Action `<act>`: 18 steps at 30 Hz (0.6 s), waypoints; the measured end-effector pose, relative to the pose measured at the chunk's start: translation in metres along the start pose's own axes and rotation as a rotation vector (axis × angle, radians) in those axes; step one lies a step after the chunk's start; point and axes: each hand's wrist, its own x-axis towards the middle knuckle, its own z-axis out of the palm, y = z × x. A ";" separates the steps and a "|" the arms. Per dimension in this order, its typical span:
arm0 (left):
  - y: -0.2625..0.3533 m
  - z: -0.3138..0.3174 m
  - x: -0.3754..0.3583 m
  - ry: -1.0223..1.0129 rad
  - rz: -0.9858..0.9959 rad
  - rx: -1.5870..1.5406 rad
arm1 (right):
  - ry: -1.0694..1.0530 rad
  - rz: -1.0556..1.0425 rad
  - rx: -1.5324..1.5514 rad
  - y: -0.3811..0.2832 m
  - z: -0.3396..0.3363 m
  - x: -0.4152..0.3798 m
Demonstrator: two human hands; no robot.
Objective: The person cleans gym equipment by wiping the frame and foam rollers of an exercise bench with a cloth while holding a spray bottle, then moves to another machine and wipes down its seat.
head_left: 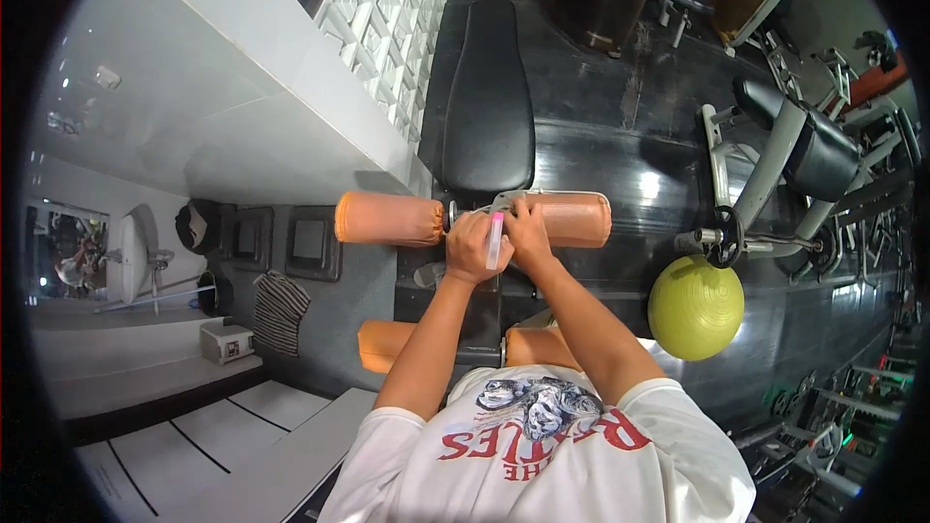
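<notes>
Both of my hands meet in the middle of the view, at the near end of a black padded bench (489,97). My left hand (475,246) is closed around a clear tube with a pink end (495,240). My right hand (526,232) is closed beside it, near the inner end of the right orange foam roller (573,219); what its fingers hold is hidden. Another orange roller (387,219) lies to the left of my hands. Below my forearms are two lower orange pads (386,344), partly covered by my arms and shirt.
A yellow-green exercise ball (696,308) rests on the dark floor at the right, beside a weight machine (775,165). A white wall (291,87) with a lattice panel runs along the left. A striped cloth (281,313) lies at the lower left.
</notes>
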 end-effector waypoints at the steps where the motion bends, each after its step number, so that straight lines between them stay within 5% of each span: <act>1: 0.002 -0.002 0.001 -0.004 0.007 -0.003 | 0.019 -0.027 0.016 0.001 -0.001 -0.004; 7: 0.005 -0.006 0.000 -0.036 -0.025 0.042 | 0.150 0.094 -0.206 0.102 -0.047 -0.047; 10: 0.003 -0.004 0.001 -0.046 -0.037 0.045 | 0.069 0.397 -0.326 0.159 -0.082 -0.071; 12: 0.004 -0.004 0.000 -0.050 -0.026 0.027 | 0.303 0.526 -0.204 0.179 -0.079 -0.083; 18: 0.000 -0.002 0.002 -0.045 -0.020 0.020 | 0.144 -0.051 -0.046 0.068 -0.042 -0.079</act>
